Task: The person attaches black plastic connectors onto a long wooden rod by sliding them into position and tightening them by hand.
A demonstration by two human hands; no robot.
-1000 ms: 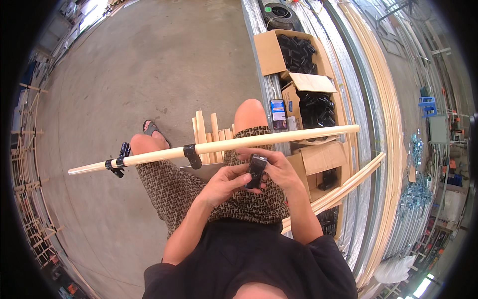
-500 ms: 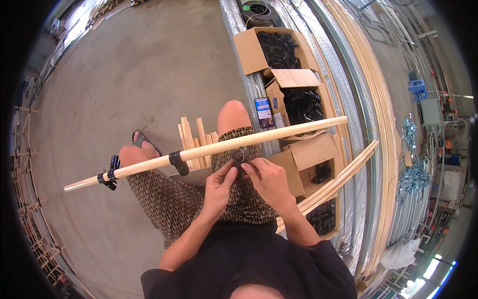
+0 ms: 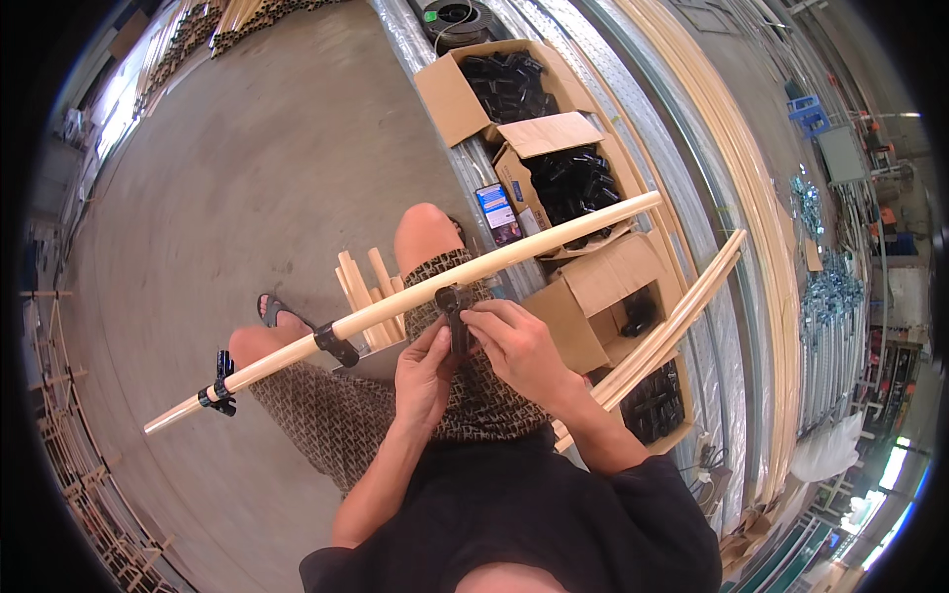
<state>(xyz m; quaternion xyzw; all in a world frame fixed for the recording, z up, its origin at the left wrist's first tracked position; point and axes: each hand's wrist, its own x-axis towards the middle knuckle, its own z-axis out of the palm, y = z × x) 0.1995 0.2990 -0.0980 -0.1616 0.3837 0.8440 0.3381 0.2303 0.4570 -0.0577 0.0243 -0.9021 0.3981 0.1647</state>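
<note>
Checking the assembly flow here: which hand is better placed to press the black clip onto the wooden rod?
Probably the right hand: its fingertips pinch the black clip at the wooden rod; the left hand sits lower, supporting from beneath.

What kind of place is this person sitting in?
Probably a workshop or small factory. The floor is bare concrete, open cardboard boxes full of black plastic clips sit beside the person, and long wooden rods and metal rails lie stacked alongside.

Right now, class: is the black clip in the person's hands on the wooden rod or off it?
On. The black clip sits against the wooden rod, pinched between the left hand and right hand; whether it is fully fastened cannot be told.
</note>
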